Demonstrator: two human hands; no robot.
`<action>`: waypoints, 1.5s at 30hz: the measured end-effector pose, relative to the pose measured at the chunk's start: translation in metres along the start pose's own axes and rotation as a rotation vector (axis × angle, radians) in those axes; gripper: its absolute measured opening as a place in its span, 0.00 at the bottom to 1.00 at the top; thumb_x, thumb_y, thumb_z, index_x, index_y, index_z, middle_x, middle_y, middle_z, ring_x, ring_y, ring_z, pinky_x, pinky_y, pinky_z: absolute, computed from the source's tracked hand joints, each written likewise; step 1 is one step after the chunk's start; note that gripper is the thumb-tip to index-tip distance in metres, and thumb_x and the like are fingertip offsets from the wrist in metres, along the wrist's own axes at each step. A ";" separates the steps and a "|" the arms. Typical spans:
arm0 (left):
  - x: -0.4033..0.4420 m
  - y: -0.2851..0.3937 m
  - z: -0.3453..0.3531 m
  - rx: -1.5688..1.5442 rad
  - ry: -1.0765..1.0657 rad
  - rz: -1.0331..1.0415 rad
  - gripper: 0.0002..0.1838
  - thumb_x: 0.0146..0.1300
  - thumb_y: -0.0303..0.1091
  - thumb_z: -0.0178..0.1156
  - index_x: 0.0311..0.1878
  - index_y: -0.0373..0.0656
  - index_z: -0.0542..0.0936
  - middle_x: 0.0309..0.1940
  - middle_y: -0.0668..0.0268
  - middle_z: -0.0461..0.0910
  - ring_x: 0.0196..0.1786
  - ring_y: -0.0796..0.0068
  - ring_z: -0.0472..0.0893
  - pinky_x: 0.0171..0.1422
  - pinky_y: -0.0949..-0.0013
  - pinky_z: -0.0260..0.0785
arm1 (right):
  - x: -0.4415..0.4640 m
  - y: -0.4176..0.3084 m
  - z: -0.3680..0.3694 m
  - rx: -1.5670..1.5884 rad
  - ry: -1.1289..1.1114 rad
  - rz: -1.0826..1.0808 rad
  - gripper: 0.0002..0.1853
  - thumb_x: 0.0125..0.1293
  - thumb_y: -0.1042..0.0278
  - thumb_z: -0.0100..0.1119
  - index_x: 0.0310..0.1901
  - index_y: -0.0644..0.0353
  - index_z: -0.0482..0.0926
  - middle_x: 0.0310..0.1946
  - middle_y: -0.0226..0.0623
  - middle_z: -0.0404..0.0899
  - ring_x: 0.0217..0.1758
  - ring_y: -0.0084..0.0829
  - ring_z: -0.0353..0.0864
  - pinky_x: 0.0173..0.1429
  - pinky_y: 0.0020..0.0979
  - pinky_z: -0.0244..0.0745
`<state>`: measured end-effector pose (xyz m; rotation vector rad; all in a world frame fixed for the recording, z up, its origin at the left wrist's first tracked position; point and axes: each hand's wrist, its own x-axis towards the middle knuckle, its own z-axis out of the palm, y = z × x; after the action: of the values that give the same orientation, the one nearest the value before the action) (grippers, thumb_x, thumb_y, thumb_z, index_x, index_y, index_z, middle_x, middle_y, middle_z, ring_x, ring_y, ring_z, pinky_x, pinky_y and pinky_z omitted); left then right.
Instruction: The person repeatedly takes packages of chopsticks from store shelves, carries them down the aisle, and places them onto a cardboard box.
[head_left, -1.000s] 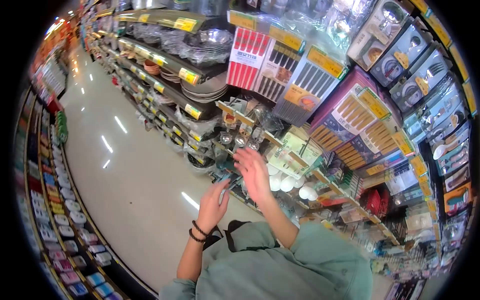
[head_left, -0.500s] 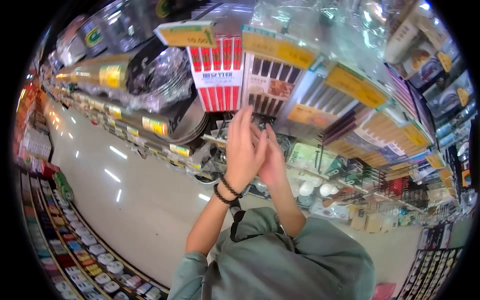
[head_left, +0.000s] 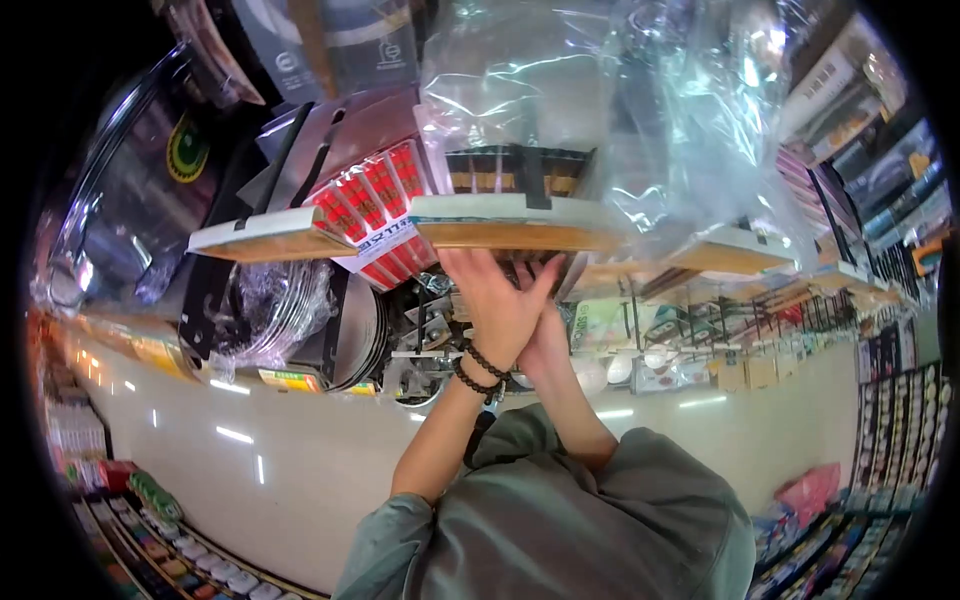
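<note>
My left hand (head_left: 497, 308), with two dark bead bracelets (head_left: 480, 372) at the wrist, reaches up under a price-tag rail (head_left: 515, 236). Its fingers are stretched out, the thumb spread to the right, and the fingertips are partly hidden by the rail. Between thumb and fingers shows the lower end of a pack of dark chopsticks (head_left: 515, 268); whether the hand grips it I cannot tell. Behind it, my right hand (head_left: 546, 345) sits close against the left, its fingers mostly covered. Left of the hands hangs a pack of red-and-white chopsticks (head_left: 385, 205).
Clear plastic-wrapped goods (head_left: 690, 130) hang above. A stack of pans (head_left: 355, 330) and wrapped round items (head_left: 275, 305) stand to the left. More hanging packs (head_left: 605, 320) lie right of the hands. Another shelf (head_left: 905, 410) stands far right, beyond the shiny floor (head_left: 330, 470).
The view has come closer to the rack, and the price tags now cover much of the packs. My left thumb has spread away from its fingers, which are at the dark chopsticks pack.
</note>
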<state>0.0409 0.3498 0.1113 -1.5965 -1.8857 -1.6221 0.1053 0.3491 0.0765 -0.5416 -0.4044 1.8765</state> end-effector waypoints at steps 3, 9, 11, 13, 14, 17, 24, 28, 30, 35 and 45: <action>-0.001 -0.007 -0.005 -0.063 0.029 0.014 0.62 0.44 0.47 0.80 0.75 0.33 0.50 0.73 0.37 0.49 0.76 0.35 0.48 0.76 0.38 0.41 | -0.005 0.001 -0.008 -0.004 -0.022 0.101 0.31 0.74 0.76 0.41 0.76 0.50 0.50 0.70 0.41 0.64 0.71 0.38 0.69 0.72 0.38 0.68; 0.000 -0.006 -0.039 -0.167 0.057 0.161 0.61 0.47 0.48 0.79 0.77 0.40 0.50 0.76 0.38 0.45 0.76 0.34 0.49 0.75 0.36 0.44 | -0.040 0.013 -0.012 -0.070 0.088 0.127 0.15 0.73 0.69 0.53 0.57 0.56 0.67 0.47 0.31 0.77 0.51 0.28 0.79 0.56 0.36 0.74; -0.004 -0.005 -0.051 -0.174 0.074 0.180 0.59 0.47 0.49 0.79 0.76 0.40 0.53 0.76 0.40 0.48 0.75 0.35 0.52 0.74 0.37 0.47 | -0.052 0.021 -0.019 -0.117 0.066 0.159 0.13 0.73 0.68 0.53 0.56 0.56 0.69 0.46 0.30 0.78 0.50 0.26 0.78 0.55 0.36 0.74; -0.007 -0.006 -0.065 -0.179 0.054 0.174 0.56 0.48 0.49 0.78 0.75 0.40 0.56 0.75 0.41 0.51 0.74 0.36 0.54 0.73 0.37 0.49 | -0.068 0.029 -0.015 -0.125 0.047 0.159 0.10 0.74 0.67 0.53 0.54 0.55 0.71 0.44 0.29 0.79 0.48 0.24 0.78 0.54 0.33 0.73; -0.008 -0.006 -0.071 -0.181 0.045 0.172 0.55 0.48 0.49 0.78 0.74 0.40 0.57 0.75 0.41 0.53 0.73 0.36 0.56 0.73 0.37 0.50 | -0.076 0.033 -0.010 -0.136 0.037 0.156 0.11 0.74 0.67 0.53 0.55 0.56 0.72 0.46 0.30 0.79 0.49 0.24 0.78 0.55 0.33 0.73; -0.007 0.005 -0.095 -0.164 0.086 0.184 0.48 0.48 0.43 0.76 0.71 0.40 0.64 0.73 0.44 0.59 0.69 0.39 0.61 0.69 0.40 0.54 | -0.099 0.042 -0.006 -0.211 -0.057 0.148 0.20 0.77 0.64 0.50 0.65 0.62 0.69 0.59 0.36 0.76 0.61 0.30 0.77 0.64 0.38 0.74; -0.026 0.026 -0.142 -0.095 0.120 0.200 0.42 0.46 0.40 0.75 0.68 0.45 0.72 0.72 0.49 0.62 0.66 0.43 0.64 0.67 0.42 0.55 | -0.148 0.061 0.012 -0.344 -0.061 0.039 0.21 0.70 0.75 0.58 0.63 0.63 0.72 0.56 0.31 0.79 0.57 0.23 0.78 0.62 0.31 0.73; -0.037 0.044 -0.164 -0.147 0.095 0.167 0.43 0.45 0.41 0.77 0.68 0.44 0.72 0.71 0.48 0.63 0.67 0.42 0.64 0.67 0.42 0.55 | -0.181 0.059 0.016 -0.427 -0.092 -0.073 0.22 0.68 0.76 0.60 0.64 0.64 0.72 0.56 0.31 0.79 0.58 0.22 0.77 0.62 0.30 0.73; -0.042 0.056 -0.175 -0.139 0.059 0.139 0.44 0.45 0.41 0.77 0.68 0.43 0.71 0.70 0.48 0.63 0.68 0.42 0.64 0.68 0.42 0.55 | -0.192 0.052 0.015 -0.557 -0.152 -0.187 0.23 0.68 0.76 0.61 0.63 0.65 0.72 0.56 0.32 0.79 0.58 0.21 0.76 0.62 0.29 0.72; -0.077 0.076 -0.186 -0.334 0.002 0.078 0.45 0.46 0.36 0.78 0.69 0.43 0.69 0.71 0.47 0.62 0.72 0.46 0.63 0.72 0.44 0.53 | -0.236 0.038 0.010 -0.558 -0.219 -0.264 0.22 0.68 0.73 0.60 0.63 0.65 0.71 0.56 0.31 0.78 0.60 0.21 0.74 0.64 0.28 0.69; -0.268 0.138 -0.222 -0.707 -0.442 -0.007 0.52 0.43 0.27 0.78 0.72 0.35 0.61 0.70 0.49 0.59 0.73 0.50 0.60 0.77 0.53 0.51 | -0.399 0.024 -0.089 -0.551 -0.071 -0.403 0.37 0.67 0.77 0.60 0.75 0.65 0.54 0.70 0.40 0.65 0.70 0.27 0.66 0.71 0.30 0.63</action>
<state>0.1529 -0.0067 0.0895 -2.3825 -1.5474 -2.2469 0.2578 -0.0311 0.0591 -0.6958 -1.0156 1.3884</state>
